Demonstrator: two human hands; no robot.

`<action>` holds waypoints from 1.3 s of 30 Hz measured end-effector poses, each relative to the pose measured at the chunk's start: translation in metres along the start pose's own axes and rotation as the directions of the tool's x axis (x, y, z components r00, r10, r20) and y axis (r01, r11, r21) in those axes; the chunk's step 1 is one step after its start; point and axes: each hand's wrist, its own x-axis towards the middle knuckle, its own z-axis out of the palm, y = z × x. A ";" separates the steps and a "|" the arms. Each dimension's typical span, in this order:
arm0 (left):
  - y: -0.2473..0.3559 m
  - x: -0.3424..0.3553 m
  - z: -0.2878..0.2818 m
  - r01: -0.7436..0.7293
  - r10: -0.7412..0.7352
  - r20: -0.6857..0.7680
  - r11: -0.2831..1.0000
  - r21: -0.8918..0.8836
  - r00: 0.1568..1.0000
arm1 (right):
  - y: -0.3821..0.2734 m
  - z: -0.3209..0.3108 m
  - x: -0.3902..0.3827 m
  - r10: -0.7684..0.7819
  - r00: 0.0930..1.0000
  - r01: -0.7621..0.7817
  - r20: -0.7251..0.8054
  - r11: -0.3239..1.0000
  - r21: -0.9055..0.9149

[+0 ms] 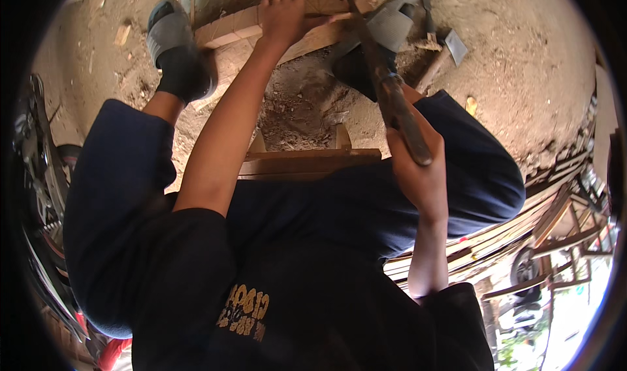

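Note:
A pale wooden piece (235, 26) with lines marked across it lies near the ground between my feet. My left hand (284, 18) grips it from above, fingers curled over its far side and thumb stretched to the right along it. My right hand (418, 162) is closed around the dark wooden handle of a long, narrow-bladed tool (372, 51) that looks like a machete seen edge-on. Its blade points away from me and crosses in front of the wood's right end and my right foot. Whether it touches the wood I cannot tell.
Grey slide sandals (171, 34) are on my feet. Right of them lie a dark slim tool (426, 12) and a flat metal blade (456, 47). A low wooden bench edge (307, 164) sits between my legs. Wooden slats (496, 240) are stacked at right; motorcycle parts (46, 168) stand left.

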 end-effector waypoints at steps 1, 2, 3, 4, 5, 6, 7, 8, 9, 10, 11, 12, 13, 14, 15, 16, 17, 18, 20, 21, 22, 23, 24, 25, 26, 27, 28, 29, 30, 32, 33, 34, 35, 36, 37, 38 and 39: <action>0.001 0.000 0.003 -0.011 0.011 -0.025 1.000 0.018 1.000 | -0.001 -0.005 0.000 0.066 0.998 -0.067 0.014 0.998 0.010; 0.002 0.000 0.006 -0.022 0.024 -0.050 0.999 0.037 0.998 | -0.003 -0.011 0.001 0.133 0.991 -0.133 0.032 0.991 0.016; 0.000 -0.002 0.007 -0.035 0.039 -0.074 0.998 0.056 0.997 | -0.007 -0.015 0.004 0.166 0.984 -0.169 0.060 0.985 0.038; 0.001 0.000 0.007 -0.034 0.038 -0.077 0.998 0.047 0.996 | -0.012 -0.016 0.005 0.184 0.981 -0.185 0.058 0.982 0.030; 0.001 0.001 0.006 -0.035 0.038 -0.080 0.999 0.039 0.996 | -0.016 -0.015 0.006 0.201 0.978 -0.203 0.060 0.979 0.025; 0.002 0.000 0.005 -0.039 0.041 -0.083 0.999 0.031 0.996 | -0.022 -0.015 0.007 0.223 0.972 -0.225 0.067 0.974 0.017; 0.001 0.000 0.004 -0.027 0.029 -0.090 0.999 0.020 0.996 | -0.024 -0.014 0.007 0.228 0.971 -0.229 0.069 0.973 -0.001; 0.000 -0.001 0.004 -0.017 0.018 -0.096 1.000 0.010 0.995 | -0.026 -0.011 0.007 0.230 0.971 -0.229 0.061 0.973 -0.019; 0.000 -0.002 0.003 -0.009 0.009 -0.101 1.000 0.000 0.995 | -0.028 -0.008 0.006 0.234 0.971 -0.232 0.050 0.972 -0.036; 0.002 -0.002 0.001 -0.007 0.007 -0.096 1.000 -0.007 0.995 | -0.027 -0.004 0.005 0.232 0.972 -0.230 0.033 0.971 -0.056; 0.003 -0.002 -0.002 -0.007 0.006 -0.091 1.000 -0.013 0.996 | -0.026 -0.003 0.004 0.227 0.974 -0.225 0.021 0.972 -0.073; 0.006 0.000 -0.004 -0.008 0.006 -0.085 1.000 -0.019 0.996 | -0.025 -0.002 0.002 0.219 0.976 -0.218 -0.003 0.972 -0.088; 0.005 0.001 -0.002 -0.010 0.010 -0.090 1.000 -0.001 0.996 | -0.022 0.001 0.001 0.202 0.979 -0.202 -0.013 0.975 -0.088; 0.007 0.002 0.000 -0.015 0.016 -0.094 1.000 0.017 0.995 | -0.021 0.003 0.000 0.191 0.981 -0.192 -0.018 0.979 -0.074; 0.006 0.003 0.001 -0.022 0.025 -0.098 0.999 0.035 0.995 | -0.021 0.005 0.001 0.182 0.983 -0.183 -0.012 0.981 -0.066; 0.006 0.003 0.001 -0.026 0.029 -0.112 0.999 0.031 0.993 | -0.021 0.007 -0.001 0.186 0.982 -0.187 -0.016 0.981 -0.044; 0.004 0.002 0.001 -0.032 0.035 -0.125 0.999 0.025 0.992 | -0.021 0.009 -0.004 0.184 0.983 -0.185 -0.023 0.982 -0.035; 0.003 0.001 0.001 -0.038 0.041 -0.137 0.999 0.020 0.990 | -0.020 0.012 -0.005 0.178 0.984 -0.178 -0.030 0.984 -0.025; -0.001 0.002 0.002 -0.066 0.066 -0.088 0.998 0.004 0.994 | -0.020 0.019 -0.003 0.152 0.987 -0.154 -0.043 0.987 -0.040; -0.002 0.003 0.003 -0.076 0.076 -0.064 0.997 -0.004 0.995 | -0.016 0.022 -0.004 0.118 0.991 -0.121 -0.065 0.992 -0.042; -0.004 0.004 0.003 -0.083 0.083 -0.058 0.996 -0.006 0.995 | -0.012 0.026 -0.005 0.080 0.993 -0.084 -0.081 0.996 -0.039; -0.006 0.004 0.004 -0.087 0.087 -0.054 0.996 -0.009 0.995 | -0.009 0.031 -0.007 0.041 0.995 -0.045 -0.096 0.998 -0.040; -0.009 0.005 0.005 -0.088 0.087 -0.050 0.996 -0.013 0.995 | -0.009 0.037 -0.008 0.051 0.993 -0.053 -0.106 0.998 -0.015; -0.008 0.006 0.004 -0.085 0.085 -0.039 0.996 -0.011 0.996 | -0.011 0.039 -0.009 0.058 0.992 -0.059 -0.113 0.998 -0.004; -0.008 0.006 0.002 -0.080 0.079 -0.030 0.997 -0.011 0.996 | -0.013 0.040 -0.009 0.063 0.991 -0.063 -0.117 0.998 0.005; -0.008 0.006 -0.001 -0.072 0.071 -0.021 0.997 -0.010 0.997 | -0.009 0.040 -0.007 -0.006 0.994 0.003 -0.112 0.999 -0.033; -0.009 0.003 -0.002 -0.055 0.055 0.004 0.998 -0.008 0.998 | -0.005 0.041 -0.007 -0.053 0.993 0.051 -0.104 0.998 -0.026; -0.009 0.006 -0.004 -0.045 0.046 0.018 0.999 -0.008 0.999 | -0.003 0.041 -0.005 -0.108 0.989 0.107 -0.104 0.994 -0.021; -0.008 0.008 -0.006 -0.035 0.035 0.032 0.999 -0.006 0.999 | 0.000 0.040 -0.003 -0.163 0.981 0.163 -0.103 0.987 -0.015; -0.011 0.006 0.002 -0.051 0.050 -0.046 0.999 -0.001 0.998 | 0.005 0.035 0.001 -0.201 0.975 0.198 -0.095 0.979 -0.046; -0.016 0.008 0.005 -0.060 0.060 -0.081 0.998 0.004 0.995 | 0.004 0.032 0.002 -0.182 0.980 0.180 -0.086 0.983 -0.037; -0.013 0.012 0.005 -0.063 0.063 -0.025 0.998 0.006 0.998 | 0.008 0.029 0.000 -0.139 0.986 0.137 -0.094 0.990 -0.027; -0.013 0.013 0.003 -0.059 0.059 0.035 0.998 -0.001 0.998 | 0.010 0.028 -0.003 -0.117 0.990 0.115 -0.082 0.993 -0.029; -0.013 0.015 0.000 -0.060 0.060 0.098 0.998 -0.005 0.993 | 0.008 0.027 -0.003 -0.093 0.993 0.091 -0.072 0.995 -0.027; -0.013 0.018 0.000 -0.062 0.063 0.120 0.998 -0.013 0.991 | 0.008 0.024 -0.004 -0.063 0.995 0.061 -0.073 0.998 -0.030; -0.014 0.018 -0.001 -0.068 0.068 0.099 0.998 -0.003 0.993 | 0.004 0.024 -0.004 -0.049 0.996 0.047 -0.073 0.999 -0.022; -0.014 0.015 -0.002 -0.076 0.075 0.080 0.997 0.006 0.994 | 0.000 0.024 -0.004 -0.034 0.997 0.033 -0.073 0.999 -0.013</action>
